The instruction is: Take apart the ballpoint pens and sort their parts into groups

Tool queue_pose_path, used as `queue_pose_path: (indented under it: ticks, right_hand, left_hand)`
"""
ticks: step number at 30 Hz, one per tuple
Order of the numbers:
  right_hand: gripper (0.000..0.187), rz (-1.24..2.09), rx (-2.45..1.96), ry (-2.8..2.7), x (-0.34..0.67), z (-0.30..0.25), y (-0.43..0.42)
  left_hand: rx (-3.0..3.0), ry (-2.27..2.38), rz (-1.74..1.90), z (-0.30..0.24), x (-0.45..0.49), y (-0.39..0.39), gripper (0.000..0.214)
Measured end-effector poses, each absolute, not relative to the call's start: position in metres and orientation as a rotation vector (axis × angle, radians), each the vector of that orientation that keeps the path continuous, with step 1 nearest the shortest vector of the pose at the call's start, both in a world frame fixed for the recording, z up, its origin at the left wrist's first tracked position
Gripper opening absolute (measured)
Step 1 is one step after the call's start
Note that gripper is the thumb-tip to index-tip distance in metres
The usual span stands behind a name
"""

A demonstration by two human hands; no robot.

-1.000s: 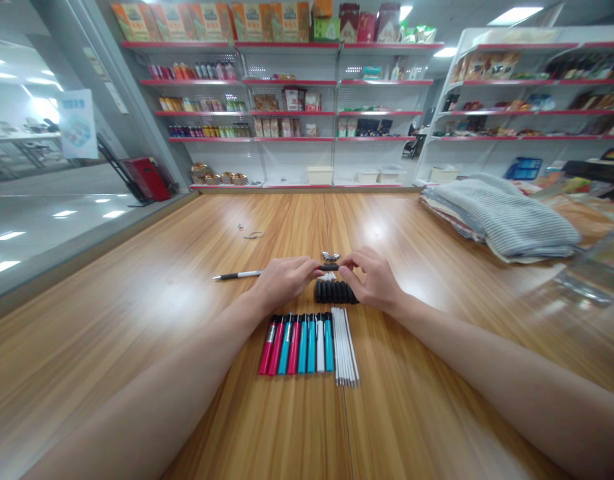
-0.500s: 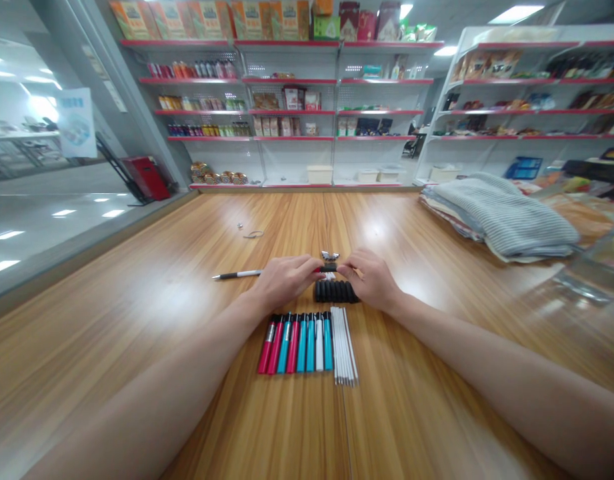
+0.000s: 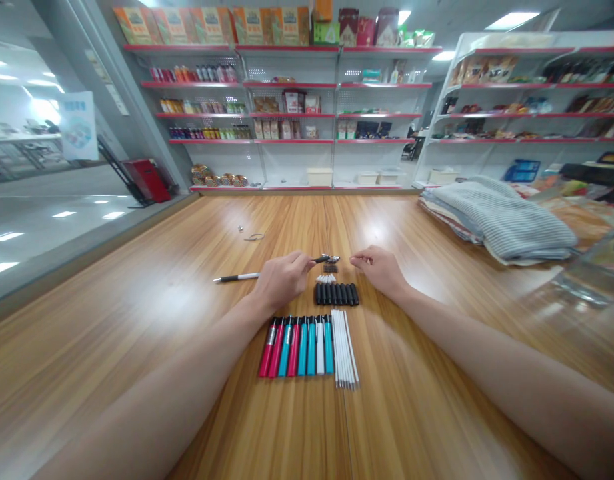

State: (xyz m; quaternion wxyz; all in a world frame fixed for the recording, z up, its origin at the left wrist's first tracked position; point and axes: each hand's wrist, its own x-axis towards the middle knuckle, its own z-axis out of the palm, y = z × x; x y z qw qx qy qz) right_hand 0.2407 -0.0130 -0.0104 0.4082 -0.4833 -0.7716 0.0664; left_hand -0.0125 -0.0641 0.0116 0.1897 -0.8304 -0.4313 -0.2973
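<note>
My left hand [image 3: 284, 277] is closed around a pen, whose black front end [image 3: 321, 259] sticks out to the right; the rest is hidden in the fingers. Right of it, apart from the pen, my right hand [image 3: 379, 267] has thumb and fingertips pinched together; whatever is between them cannot be made out. Small silvery tips [image 3: 333, 259] lie between the hands. Below them are tiny dark springs [image 3: 331, 269], small white parts [image 3: 327, 279] and a row of black grips [image 3: 337, 294]. Nearer lie red, blue and white pen barrels [image 3: 303, 347] beside thin white refills [image 3: 344, 350].
A white pen with a black grip [image 3: 235, 277] lies left of my left hand. Farther back is a thin loop [image 3: 255, 237]. Folded cloths [image 3: 501, 217] and a clear container [image 3: 597, 267] stand at the right. Stocked shelves [image 3: 287, 117] rise beyond the table.
My right hand has let go of the pen's black end and moved right. My left hand keeps the pen, its front end now tilted up over the small parts.
</note>
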Motion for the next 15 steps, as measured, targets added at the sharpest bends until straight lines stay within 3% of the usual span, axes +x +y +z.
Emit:
queue_pose_path:
  ticks: [8,15]
  right_hand:
    - [0.017,-0.025,-1.261,-2.145,0.231,-0.013,0.051]
    - [0.018,0.128,-1.052,-2.223,0.233,-0.011,0.047]
  left_hand:
    - [-2.300,-1.278,-0.843,0.012,-0.015,-0.063,0.025]
    - [-2.308,-1.324,-0.832,0.012,-0.017,-0.061,0.026]
